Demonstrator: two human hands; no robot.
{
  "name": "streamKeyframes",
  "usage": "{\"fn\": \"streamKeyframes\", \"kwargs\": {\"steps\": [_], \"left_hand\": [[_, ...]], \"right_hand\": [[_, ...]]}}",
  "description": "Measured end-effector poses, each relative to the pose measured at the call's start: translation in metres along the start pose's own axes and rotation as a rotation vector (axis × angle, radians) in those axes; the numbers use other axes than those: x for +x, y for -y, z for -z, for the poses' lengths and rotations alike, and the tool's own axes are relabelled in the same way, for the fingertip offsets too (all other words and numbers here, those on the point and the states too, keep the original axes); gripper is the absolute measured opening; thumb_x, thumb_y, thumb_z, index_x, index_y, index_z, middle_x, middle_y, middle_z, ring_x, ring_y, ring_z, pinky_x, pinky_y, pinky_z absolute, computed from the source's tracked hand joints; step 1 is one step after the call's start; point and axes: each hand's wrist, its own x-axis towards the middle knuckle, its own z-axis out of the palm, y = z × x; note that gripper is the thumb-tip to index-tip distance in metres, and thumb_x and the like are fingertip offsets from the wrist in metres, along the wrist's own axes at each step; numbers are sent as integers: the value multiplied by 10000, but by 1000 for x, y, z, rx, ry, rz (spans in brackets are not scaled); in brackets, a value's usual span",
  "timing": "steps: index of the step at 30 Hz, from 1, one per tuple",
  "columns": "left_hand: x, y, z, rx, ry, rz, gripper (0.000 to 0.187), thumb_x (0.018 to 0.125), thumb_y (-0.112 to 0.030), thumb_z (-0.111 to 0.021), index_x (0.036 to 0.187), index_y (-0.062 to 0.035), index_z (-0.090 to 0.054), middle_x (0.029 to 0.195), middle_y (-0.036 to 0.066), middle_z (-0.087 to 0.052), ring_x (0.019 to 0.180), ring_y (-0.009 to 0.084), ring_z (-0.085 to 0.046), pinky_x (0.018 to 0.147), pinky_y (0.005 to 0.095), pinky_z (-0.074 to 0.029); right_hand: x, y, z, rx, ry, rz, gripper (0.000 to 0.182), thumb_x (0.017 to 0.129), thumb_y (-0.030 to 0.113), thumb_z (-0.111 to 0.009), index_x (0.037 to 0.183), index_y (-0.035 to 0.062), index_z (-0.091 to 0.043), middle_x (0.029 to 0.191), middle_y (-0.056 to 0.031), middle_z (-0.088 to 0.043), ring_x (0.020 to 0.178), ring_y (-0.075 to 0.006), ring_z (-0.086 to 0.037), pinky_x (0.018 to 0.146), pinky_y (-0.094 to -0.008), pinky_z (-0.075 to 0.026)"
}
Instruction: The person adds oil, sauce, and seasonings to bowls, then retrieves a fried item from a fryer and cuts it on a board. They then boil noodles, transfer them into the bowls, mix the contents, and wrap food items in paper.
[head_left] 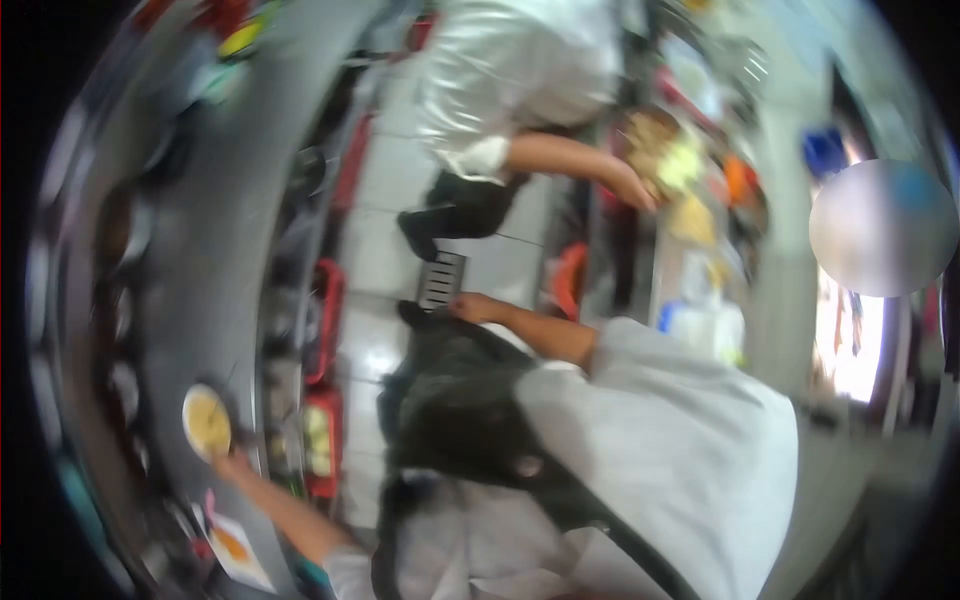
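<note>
My left hand (232,464) grips the near edge of a pale round bowl (207,422) over the steel counter (205,290). Inside the bowl is something yellow, with a thin dark line across it. Next to that arm, a white rectangular sheet or board (245,570) carries an orange item. My right hand (477,308) is at the front of my dark apron (460,400), above the tiled floor; motion smears its fingers.
A co-worker in a white shirt (520,70) bends over the other counter, one hand (635,188) at blurred yellow items (682,165). Red crates (325,440) line the low shelf beside the aisle. A floor grate (442,280) lies between us. White bottles (705,315) stand on the right-hand counter.
</note>
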Motion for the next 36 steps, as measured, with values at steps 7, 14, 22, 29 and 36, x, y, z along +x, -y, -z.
{"fn": "streamKeyframes", "kwargs": {"steps": [7,14,22,29,36], "left_hand": [[-22,-47,-79,271,-351,-18,582,981,-381,-514,1263,124,-458,1268,254,-516,1041,384,-593,837,469,-559],[-172,61,-103,994,-55,-1072,518,961,-274,-587,1317,67,-430,1252,284,-479,1103,370,-536,969,454,-438],[-261,274,-174,1069,1905,-772,477,881,-250,-654,1251,26,-534,1206,255,-562,1118,391,-548,971,452,-434],[-328,280,-321,971,2256,-1022,474,854,-292,-669,1187,29,-567,1139,253,-584,1084,388,-565,958,447,-447],[-343,331,-326,957,2352,-1009,479,826,-334,-685,1124,32,-601,1072,251,-606,1049,386,-581,944,441,-459]], "right_hand": [[-100,22,-94,358,125,-308,438,952,421,-500,1179,72,-637,1134,-138,-656,1060,-248,-601,914,-354,-453],[-224,61,-192,1108,4,-790,997,799,832,-392,1484,111,-325,1540,-179,-272,1399,-389,-279,1051,-624,-277],[-235,-30,-253,991,-258,-691,649,897,604,-490,1292,94,-558,1192,-175,-609,1045,-354,-606,822,-547,-503],[-149,-222,-324,-362,-482,22,198,795,225,-587,876,55,-649,735,-24,-638,656,-189,-583,568,-379,-504],[-241,-34,-108,1027,61,-539,427,883,441,-538,1182,145,-608,1122,-95,-606,990,-256,-597,679,-473,-547]]}}
